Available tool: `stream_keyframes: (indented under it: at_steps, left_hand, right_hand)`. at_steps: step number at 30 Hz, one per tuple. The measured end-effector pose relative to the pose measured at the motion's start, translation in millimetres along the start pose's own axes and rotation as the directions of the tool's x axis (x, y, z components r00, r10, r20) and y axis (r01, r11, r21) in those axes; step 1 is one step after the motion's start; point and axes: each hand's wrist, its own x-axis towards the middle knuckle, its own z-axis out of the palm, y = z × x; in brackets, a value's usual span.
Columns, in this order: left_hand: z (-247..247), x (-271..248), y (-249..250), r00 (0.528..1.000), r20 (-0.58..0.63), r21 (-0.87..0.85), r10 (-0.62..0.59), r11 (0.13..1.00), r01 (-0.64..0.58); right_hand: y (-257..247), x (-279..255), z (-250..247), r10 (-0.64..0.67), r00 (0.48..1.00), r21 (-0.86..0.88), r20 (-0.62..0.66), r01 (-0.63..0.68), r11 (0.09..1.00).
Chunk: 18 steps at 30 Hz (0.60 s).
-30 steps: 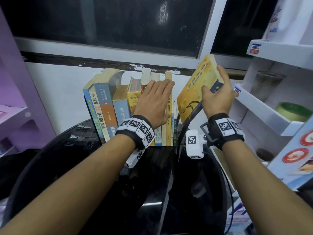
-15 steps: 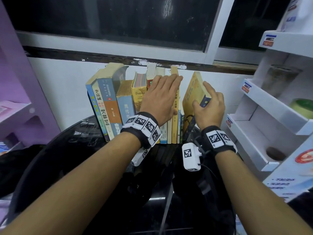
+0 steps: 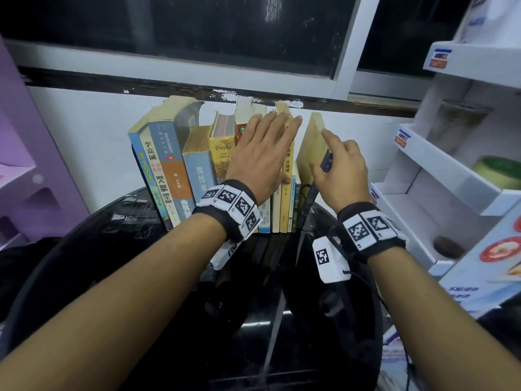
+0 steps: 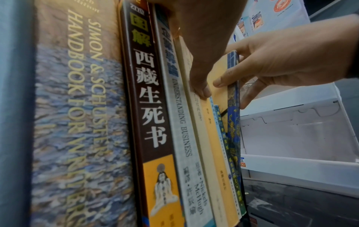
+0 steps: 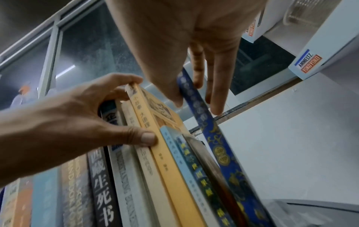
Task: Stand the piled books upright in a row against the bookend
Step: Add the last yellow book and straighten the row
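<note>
A row of upright books [image 3: 169,170] stands on the black round table [image 3: 135,249] against the wall. My left hand [image 3: 262,153] lies flat across the middle spines, with its thumb [image 5: 147,138] pressing a yellow spine [image 5: 174,176]. At the right end, my right hand [image 3: 341,173] pinches a yellow-covered book with a blue patterned spine [image 3: 311,148] between thumb and fingers. That book [image 4: 233,122] stands almost upright beside several thin books [image 5: 194,165]. I cannot make out the bookend.
White display shelves [image 3: 423,179] stand close on the right, holding a green roll [image 3: 496,170] and a glass jar [image 3: 456,122]. A purple shelf unit [image 3: 28,165] is on the left. A window frame [image 3: 197,77] runs above the books.
My right hand has swung the yellow book down and left from a high tilt to nearly upright at the row's right end. My left hand has stayed on the spines.
</note>
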Motion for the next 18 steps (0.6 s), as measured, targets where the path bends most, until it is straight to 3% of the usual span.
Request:
stream_keyframes:
  at_steps: [12,18]
  left_hand:
    - [4,14,12,0.998,-0.019,-0.053,0.065,0.996,-0.066]
    - [3,12,5,0.999,0.008,-0.058,0.031,0.998,-0.031]
  right_hand:
    - [-10,16,2,-0.047,0.991,-0.147,0.126,0.065,0.987]
    - [-15,16,-3,-0.006,0.981,-0.261,0.194,0.058,0.964]
